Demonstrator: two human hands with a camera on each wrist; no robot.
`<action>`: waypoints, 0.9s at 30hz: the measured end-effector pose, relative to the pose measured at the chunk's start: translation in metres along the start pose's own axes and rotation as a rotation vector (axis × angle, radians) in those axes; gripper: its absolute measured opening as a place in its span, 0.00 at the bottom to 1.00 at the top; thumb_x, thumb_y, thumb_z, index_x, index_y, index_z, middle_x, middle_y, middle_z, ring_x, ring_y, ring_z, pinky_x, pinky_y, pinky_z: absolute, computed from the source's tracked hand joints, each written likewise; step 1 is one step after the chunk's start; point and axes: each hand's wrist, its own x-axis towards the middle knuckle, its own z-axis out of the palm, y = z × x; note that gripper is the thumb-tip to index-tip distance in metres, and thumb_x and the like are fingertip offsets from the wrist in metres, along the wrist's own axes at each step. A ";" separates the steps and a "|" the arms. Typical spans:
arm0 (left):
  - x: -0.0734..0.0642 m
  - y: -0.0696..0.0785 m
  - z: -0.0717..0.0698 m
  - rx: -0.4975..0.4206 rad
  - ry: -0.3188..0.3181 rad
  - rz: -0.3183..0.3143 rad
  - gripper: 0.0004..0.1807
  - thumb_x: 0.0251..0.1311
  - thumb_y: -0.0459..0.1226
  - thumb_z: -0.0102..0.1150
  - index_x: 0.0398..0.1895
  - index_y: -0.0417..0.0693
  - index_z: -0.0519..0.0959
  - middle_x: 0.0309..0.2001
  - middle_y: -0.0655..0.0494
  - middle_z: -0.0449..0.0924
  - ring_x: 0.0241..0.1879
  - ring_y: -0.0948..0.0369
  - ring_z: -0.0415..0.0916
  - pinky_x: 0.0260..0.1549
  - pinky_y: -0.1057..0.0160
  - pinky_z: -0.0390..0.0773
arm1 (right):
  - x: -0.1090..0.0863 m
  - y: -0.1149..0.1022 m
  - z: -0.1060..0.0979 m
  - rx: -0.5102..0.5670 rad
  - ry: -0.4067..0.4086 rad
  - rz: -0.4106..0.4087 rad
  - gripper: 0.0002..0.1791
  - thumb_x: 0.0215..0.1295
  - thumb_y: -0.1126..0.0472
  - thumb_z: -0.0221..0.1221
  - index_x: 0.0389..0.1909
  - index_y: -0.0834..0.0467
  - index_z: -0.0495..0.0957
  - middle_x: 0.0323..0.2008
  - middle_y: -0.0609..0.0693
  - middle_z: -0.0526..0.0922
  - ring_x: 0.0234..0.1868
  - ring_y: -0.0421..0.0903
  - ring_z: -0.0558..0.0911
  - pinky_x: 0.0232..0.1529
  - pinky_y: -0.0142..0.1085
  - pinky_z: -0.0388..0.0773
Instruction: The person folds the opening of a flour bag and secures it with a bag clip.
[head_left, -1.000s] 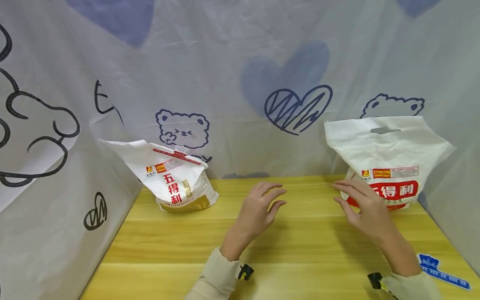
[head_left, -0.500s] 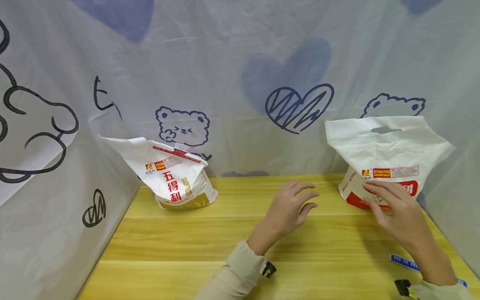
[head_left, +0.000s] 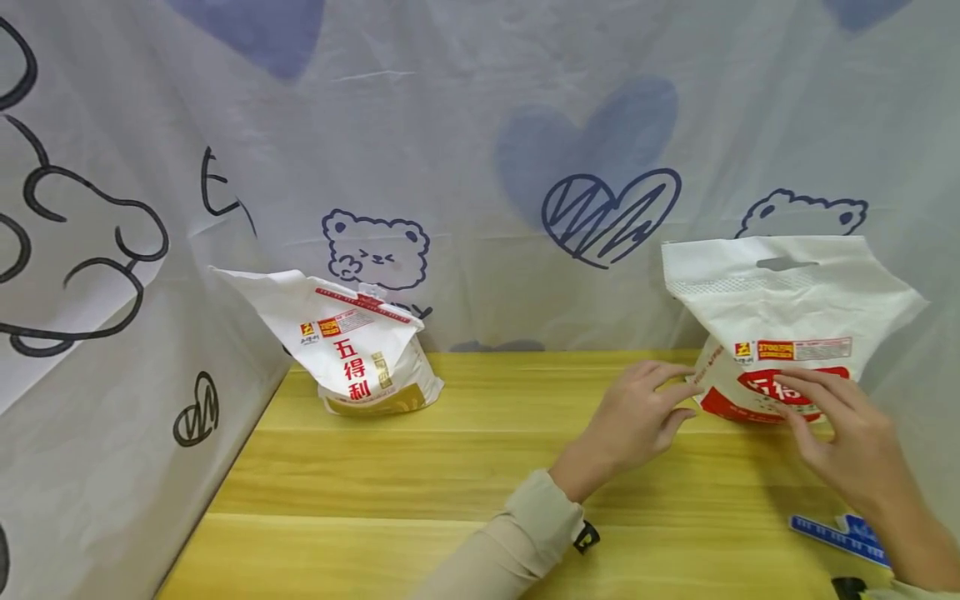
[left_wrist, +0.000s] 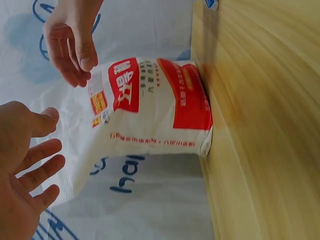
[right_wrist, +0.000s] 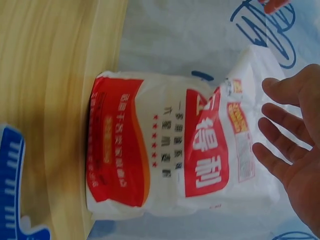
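A white and red flour bag [head_left: 787, 317] stands upright at the back right of the table, its flat top with a handle slot raised. My left hand [head_left: 637, 417] hovers by the bag's left side, fingers loosely bent and apart. In front of the bag's red label is my right hand [head_left: 851, 433], with thumb and fingers spread. The left wrist view shows both the left hand [left_wrist: 30, 160] and the bag [left_wrist: 150, 105], with a gap between them. In the right wrist view, the right hand [right_wrist: 295, 135] is held before the bag [right_wrist: 170, 145], holding nothing.
A second flour bag [head_left: 375, 358], white and gold, stands at the back left with a red sealing clip [head_left: 363, 304] across its folded top. A blue clip [head_left: 840, 537] lies near the right forearm. Printed cloth [head_left: 465, 167] walls the wooden table [head_left: 375, 483].
Both hands have moved right, the left one reaching the right-hand bag's left side and the right one passing across its front. Both bags stay standing in place.
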 end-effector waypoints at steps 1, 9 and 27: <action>0.003 0.002 0.002 0.010 -0.010 0.002 0.17 0.71 0.46 0.61 0.59 0.56 0.84 0.63 0.60 0.79 0.64 0.64 0.73 0.72 0.70 0.54 | -0.002 0.002 -0.001 -0.006 -0.001 0.004 0.23 0.71 0.50 0.61 0.53 0.67 0.81 0.54 0.64 0.81 0.52 0.64 0.77 0.62 0.14 0.51; 0.023 0.019 0.016 0.052 -0.046 0.029 0.17 0.73 0.47 0.58 0.61 0.59 0.82 0.66 0.62 0.76 0.67 0.65 0.70 0.74 0.68 0.50 | -0.013 0.021 -0.007 -0.041 0.009 0.021 0.31 0.77 0.42 0.50 0.51 0.69 0.81 0.52 0.65 0.79 0.51 0.66 0.76 0.63 0.16 0.48; 0.063 0.044 0.063 0.187 -0.232 0.075 0.20 0.73 0.52 0.55 0.65 0.66 0.79 0.68 0.69 0.74 0.72 0.67 0.62 0.77 0.60 0.45 | -0.031 0.062 0.000 -0.108 -0.044 0.061 0.17 0.74 0.57 0.60 0.50 0.69 0.81 0.54 0.66 0.77 0.54 0.68 0.74 0.73 0.33 0.58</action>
